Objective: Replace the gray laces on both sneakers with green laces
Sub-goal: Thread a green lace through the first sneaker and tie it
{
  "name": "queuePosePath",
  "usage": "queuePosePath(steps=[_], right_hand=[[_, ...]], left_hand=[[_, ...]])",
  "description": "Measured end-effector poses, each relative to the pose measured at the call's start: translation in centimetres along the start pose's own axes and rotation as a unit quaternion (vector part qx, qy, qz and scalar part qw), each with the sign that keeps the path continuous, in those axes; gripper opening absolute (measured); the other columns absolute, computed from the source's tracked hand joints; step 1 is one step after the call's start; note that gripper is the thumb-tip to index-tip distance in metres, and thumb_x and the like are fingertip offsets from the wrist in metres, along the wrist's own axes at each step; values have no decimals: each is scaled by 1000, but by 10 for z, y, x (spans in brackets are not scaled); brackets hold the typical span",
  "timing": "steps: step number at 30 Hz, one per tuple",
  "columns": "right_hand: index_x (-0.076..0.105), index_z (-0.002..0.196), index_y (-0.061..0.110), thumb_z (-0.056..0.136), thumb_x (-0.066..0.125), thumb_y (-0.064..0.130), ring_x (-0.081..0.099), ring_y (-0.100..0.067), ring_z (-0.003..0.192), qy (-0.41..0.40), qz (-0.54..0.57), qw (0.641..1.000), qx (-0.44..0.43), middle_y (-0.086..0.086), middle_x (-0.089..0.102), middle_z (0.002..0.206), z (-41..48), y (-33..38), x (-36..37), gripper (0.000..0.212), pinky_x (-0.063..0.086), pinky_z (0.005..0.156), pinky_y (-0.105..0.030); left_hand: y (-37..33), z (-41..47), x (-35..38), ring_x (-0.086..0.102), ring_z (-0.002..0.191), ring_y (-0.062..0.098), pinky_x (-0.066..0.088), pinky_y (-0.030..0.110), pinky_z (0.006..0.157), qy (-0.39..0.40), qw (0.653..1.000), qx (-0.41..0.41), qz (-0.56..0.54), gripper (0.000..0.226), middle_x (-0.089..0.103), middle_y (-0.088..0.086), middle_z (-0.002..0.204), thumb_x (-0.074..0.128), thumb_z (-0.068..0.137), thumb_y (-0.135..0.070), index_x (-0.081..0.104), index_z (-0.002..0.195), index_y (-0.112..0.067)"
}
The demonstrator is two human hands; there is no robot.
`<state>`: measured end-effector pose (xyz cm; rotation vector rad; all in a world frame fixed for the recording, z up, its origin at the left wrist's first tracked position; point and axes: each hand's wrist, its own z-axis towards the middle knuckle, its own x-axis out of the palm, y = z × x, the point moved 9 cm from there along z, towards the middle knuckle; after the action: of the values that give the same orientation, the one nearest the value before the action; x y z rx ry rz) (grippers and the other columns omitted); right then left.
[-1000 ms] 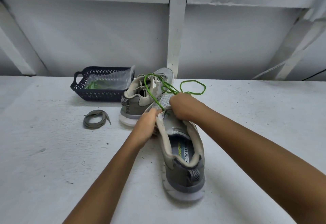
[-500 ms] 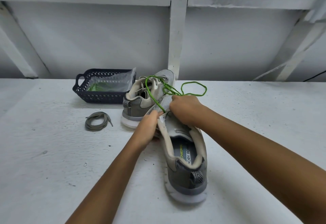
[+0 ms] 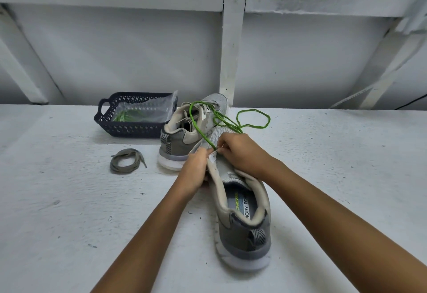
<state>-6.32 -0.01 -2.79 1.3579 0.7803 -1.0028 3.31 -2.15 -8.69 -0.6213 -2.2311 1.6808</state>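
Observation:
A grey sneaker (image 3: 242, 228) lies heel towards me on the white table. My left hand (image 3: 195, 172) grips the left eyelet flap of this sneaker. My right hand (image 3: 242, 154) pinches the green lace (image 3: 254, 117) at the eyelets near the tongue; the lace loops away over the table and over the second sneaker. The second grey sneaker (image 3: 184, 135) stands behind, heel to the left, with no lace visible in it. A coiled grey lace (image 3: 126, 162) lies on the table to the left.
A dark blue plastic basket (image 3: 129, 128) at the back left holds a clear bag with green laces (image 3: 131, 115) inside. The white table (image 3: 69, 212) ends at a white wall with a vertical post (image 3: 232, 50) behind the sneakers.
My right hand has shifted slightly on the near sneaker's eyelets and my left hand has moved up the flap. The green lace loop has barely moved.

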Motion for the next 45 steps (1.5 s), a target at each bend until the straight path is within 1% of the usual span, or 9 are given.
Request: queuePosePath(steps=[3,11,16,21,27,32,35,39,45], right_hand=[[63,101,2,91,57,20,57,-30,96,11,-44,999,17,-17,65,99,1,-3,6,22,44,77,-36],[63,97,-1,90,45,6,56,-33,90,-6,-121,993,6,-18,57,100,1,-1,6,20,34,67,-31],[57,90,-3,87,43,-1,56,-34,86,-5,-119,992,42,-21,59,96,0,-12,-2,15,42,69,-34],[61,98,-2,85,44,-3,58,-32,92,16,-94,993,70,-19,62,100,-2,-17,-10,21,48,74,-35],[40,90,7,90,36,2,45,-31,77,69,-130,987,71,-23,54,104,-9,-8,-8,6,33,65,-33],[55,82,-3,87,46,7,55,-32,82,54,-43,993,93,-23,60,89,-2,-12,-18,14,40,64,-34],[61,88,-11,88,45,7,60,-35,86,23,-19,995,98,-26,64,90,-1,-13,-29,24,46,66,-37],[59,80,-10,88,45,8,56,-29,71,-30,16,994,100,-25,61,80,-4,-5,-55,25,41,56,-29],[62,88,-11,89,46,7,56,-29,66,-77,51,993,71,-27,66,85,-6,19,-96,24,44,56,-29]], left_hand=[[4,2,-1,46,62,18,33,30,61,-8,1000,-8,-10,44,52,3,62,27,94,-18,64,72,-25],[6,1,2,51,74,19,37,34,76,-10,1000,1,-20,36,56,6,75,30,94,-26,61,75,-25],[5,1,4,50,70,17,38,33,75,-5,1000,17,-6,38,57,-2,62,30,94,-30,57,69,-21],[3,1,5,48,75,20,36,36,74,-13,1000,6,22,39,56,1,67,35,59,-50,56,80,-24],[1,-3,4,44,68,21,32,35,70,-31,999,-7,35,30,50,-2,57,35,64,-47,48,65,-20],[-5,-1,6,48,79,29,40,46,76,-41,995,32,85,41,53,18,76,27,73,-45,43,72,-8],[-9,-6,11,41,80,24,36,43,75,-43,992,34,115,28,48,25,79,26,79,-39,31,65,-16],[-16,-13,16,50,94,31,41,47,94,-46,984,56,160,34,55,31,116,26,98,-24,32,65,-27],[-30,-18,11,46,109,42,37,46,88,-73,973,72,208,33,51,28,110,25,95,-2,20,67,-18]])
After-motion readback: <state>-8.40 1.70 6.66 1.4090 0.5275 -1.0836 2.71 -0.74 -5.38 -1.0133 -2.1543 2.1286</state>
